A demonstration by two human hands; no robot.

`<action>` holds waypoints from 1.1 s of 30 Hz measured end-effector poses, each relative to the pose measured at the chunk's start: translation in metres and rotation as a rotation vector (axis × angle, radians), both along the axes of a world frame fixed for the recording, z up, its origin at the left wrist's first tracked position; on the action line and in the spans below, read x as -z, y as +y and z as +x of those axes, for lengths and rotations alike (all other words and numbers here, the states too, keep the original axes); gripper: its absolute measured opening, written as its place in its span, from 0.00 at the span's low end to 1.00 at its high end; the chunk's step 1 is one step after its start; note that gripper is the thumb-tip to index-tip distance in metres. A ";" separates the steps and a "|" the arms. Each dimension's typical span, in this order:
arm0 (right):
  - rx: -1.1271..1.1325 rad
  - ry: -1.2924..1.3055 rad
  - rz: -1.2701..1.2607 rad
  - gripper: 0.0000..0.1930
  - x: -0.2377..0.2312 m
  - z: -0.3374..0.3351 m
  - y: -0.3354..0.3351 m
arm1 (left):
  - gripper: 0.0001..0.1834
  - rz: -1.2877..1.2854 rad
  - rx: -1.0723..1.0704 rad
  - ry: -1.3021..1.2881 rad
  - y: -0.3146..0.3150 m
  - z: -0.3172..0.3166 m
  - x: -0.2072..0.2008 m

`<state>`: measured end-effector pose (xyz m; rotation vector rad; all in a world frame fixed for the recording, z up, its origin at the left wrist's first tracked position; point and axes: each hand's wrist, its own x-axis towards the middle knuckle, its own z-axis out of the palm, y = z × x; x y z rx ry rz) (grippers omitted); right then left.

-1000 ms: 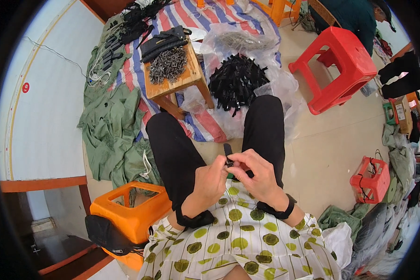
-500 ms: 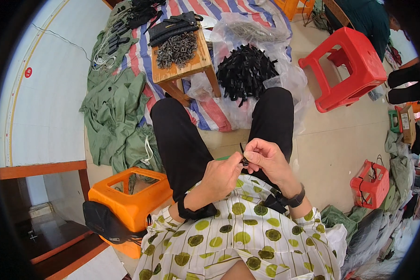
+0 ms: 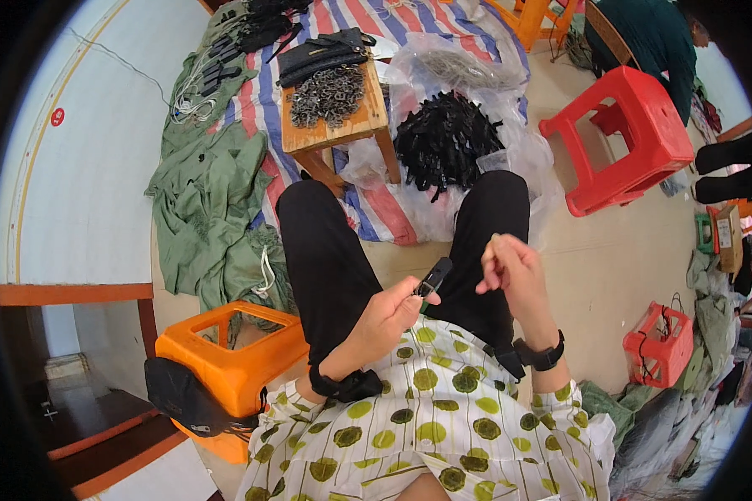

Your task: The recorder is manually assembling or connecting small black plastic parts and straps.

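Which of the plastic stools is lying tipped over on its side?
The big red stool at upper right: its legs point sideways. The orange stool by the person's left leg sits upright.

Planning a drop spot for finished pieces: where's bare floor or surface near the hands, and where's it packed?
Bare tan floor lies right of the right knee, bordered by the red stool and the small red crate. A narrow strip shows between the knees. Crowded: the wooden stool is covered with metal rings; the black strap pile and green fabric fill the front and left.

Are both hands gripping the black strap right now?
No, only the left hand pinches the black strap; the right hand is raised apart from it.
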<state>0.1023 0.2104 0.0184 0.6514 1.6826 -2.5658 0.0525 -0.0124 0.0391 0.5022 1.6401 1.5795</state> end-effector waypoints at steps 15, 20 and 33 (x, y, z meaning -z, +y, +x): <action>-0.110 0.082 0.417 0.07 0.001 -0.019 -0.043 | 0.17 -0.062 0.030 0.079 0.003 -0.002 0.022; -0.272 0.073 0.418 0.08 -0.008 -0.013 -0.040 | 0.17 -0.083 0.029 0.191 0.007 -0.002 0.023; -0.153 0.103 -0.056 0.09 -0.003 -0.069 -0.046 | 0.06 -0.025 -0.408 0.579 -0.022 -0.060 0.002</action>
